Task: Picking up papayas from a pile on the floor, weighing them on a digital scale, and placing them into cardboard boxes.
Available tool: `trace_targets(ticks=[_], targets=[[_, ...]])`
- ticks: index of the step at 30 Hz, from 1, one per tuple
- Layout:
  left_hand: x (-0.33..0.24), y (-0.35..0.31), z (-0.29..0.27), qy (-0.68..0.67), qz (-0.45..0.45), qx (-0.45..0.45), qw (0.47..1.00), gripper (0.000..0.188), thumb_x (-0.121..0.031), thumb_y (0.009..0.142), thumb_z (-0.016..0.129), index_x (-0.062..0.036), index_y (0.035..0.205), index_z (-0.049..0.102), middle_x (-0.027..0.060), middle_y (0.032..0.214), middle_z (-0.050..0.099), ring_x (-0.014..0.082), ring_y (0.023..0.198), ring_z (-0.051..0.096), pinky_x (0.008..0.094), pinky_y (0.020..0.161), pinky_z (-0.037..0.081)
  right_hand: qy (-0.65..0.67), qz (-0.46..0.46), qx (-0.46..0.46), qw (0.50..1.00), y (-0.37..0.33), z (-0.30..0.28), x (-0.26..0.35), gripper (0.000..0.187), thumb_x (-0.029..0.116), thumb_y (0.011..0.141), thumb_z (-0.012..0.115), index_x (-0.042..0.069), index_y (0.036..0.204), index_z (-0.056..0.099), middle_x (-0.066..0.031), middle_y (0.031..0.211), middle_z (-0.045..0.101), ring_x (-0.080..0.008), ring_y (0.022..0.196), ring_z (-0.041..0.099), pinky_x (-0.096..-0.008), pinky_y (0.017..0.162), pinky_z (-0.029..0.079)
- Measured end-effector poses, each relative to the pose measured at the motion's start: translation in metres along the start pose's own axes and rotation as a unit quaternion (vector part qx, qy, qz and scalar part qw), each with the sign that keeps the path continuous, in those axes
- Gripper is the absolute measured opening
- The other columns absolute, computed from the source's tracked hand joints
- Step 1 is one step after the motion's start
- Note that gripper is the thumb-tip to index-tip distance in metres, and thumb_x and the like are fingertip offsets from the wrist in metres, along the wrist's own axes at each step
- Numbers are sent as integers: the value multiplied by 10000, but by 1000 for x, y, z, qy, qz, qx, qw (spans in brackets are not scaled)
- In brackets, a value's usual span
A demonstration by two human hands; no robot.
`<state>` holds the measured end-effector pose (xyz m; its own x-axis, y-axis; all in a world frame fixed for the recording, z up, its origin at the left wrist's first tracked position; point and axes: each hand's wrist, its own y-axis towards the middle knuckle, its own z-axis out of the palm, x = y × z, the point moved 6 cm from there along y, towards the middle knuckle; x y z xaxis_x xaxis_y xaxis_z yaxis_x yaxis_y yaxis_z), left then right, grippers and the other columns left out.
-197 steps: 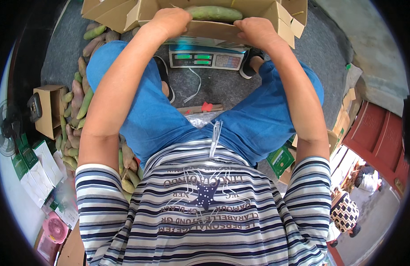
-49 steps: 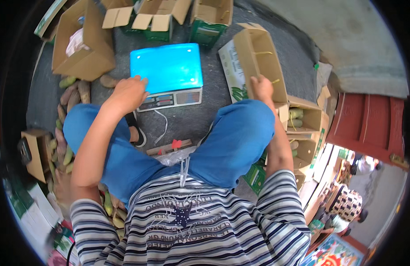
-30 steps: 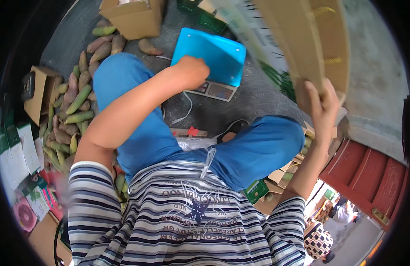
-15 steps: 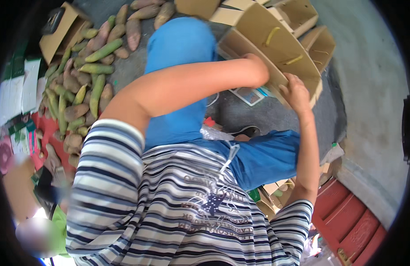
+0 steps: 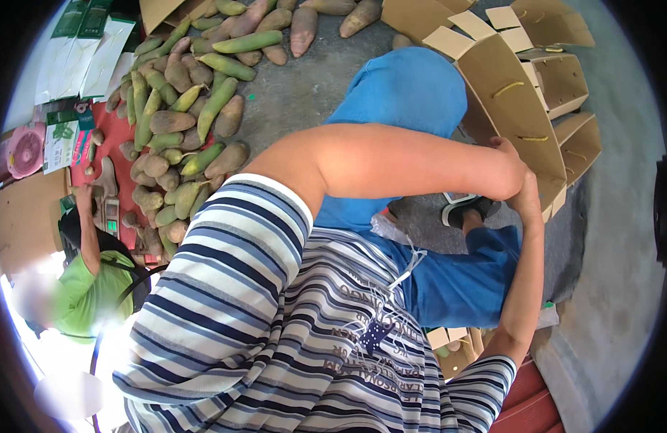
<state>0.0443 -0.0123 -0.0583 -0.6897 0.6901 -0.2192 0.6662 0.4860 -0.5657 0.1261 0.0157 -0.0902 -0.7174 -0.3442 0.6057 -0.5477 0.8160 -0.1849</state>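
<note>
A tall open cardboard box (image 5: 492, 76) with yellow rope handles (image 5: 508, 89) stands tilted in front of me, right of my raised knee. My left arm stretches across to its near end. The left hand (image 5: 508, 155) is bent down at the box's near side, and its fingers are out of sight behind the wrist. Just beside it, overlapped by the left wrist, my right hand (image 5: 524, 198) grips the box's near end; most of its fingers are covered. On the floor below my arm lies a white-rimmed flat item (image 5: 459, 196), mostly hidden.
Several more open cardboard boxes (image 5: 557, 83) lie beyond, along the grey wall (image 5: 625, 195). To the left spreads a heap of brown tubers (image 5: 167, 123) and long green vegetables (image 5: 216, 108). A person in a green shirt (image 5: 95, 296) reaches toward a small scale (image 5: 111, 216).
My left hand has come closer to my right one, and its wrist now overlaps it. The whole view has shifted, bringing more of the person in green into sight.
</note>
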Motion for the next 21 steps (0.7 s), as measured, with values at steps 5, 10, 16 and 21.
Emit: trace_targets(ticks=[5, 10, 16, 21], targets=[[-6, -14, 1, 17, 11, -92, 996, 340, -320, 773, 622, -121, 1048, 644, 78, 1057, 629, 264, 986, 569, 484, 789, 408, -91, 2, 23, 996, 6, -2, -3, 305, 17, 745, 590, 21, 1047, 548, -167, 924, 619, -253, 886, 597, -344, 742, 461], [12, -73, -52, -113, 84, -425, 894, 219, -220, 728, 649, -90, 905, 640, 85, 933, 609, 252, 929, 585, 412, 752, 451, 136, 74, -36, 987, -13, 1, -48, 373, 111, 783, 611, -20, 1120, 524, -216, 1009, 598, -306, 954, 576, -388, 781, 459], [69, -184, -39, -107, 38, -794, 597, 177, -150, 734, 620, -93, 901, 605, 90, 913, 602, 260, 878, 588, 364, 729, 485, -171, 3, -87, 981, -1, -34, 62, 265, 224, 884, 535, 17, 1045, 575, -177, 1014, 597, -344, 932, 582, -391, 787, 457], [192, -231, 46, -88, -169, -732, 655, 263, -237, 861, 554, 6, 961, 552, 148, 960, 583, 278, 929, 563, 357, 797, 453, -122, -7, -150, 981, -4, -44, 110, 274, 240, 890, 532, 13, 1036, 581, -164, 996, 603, -308, 918, 593, -369, 791, 460]])
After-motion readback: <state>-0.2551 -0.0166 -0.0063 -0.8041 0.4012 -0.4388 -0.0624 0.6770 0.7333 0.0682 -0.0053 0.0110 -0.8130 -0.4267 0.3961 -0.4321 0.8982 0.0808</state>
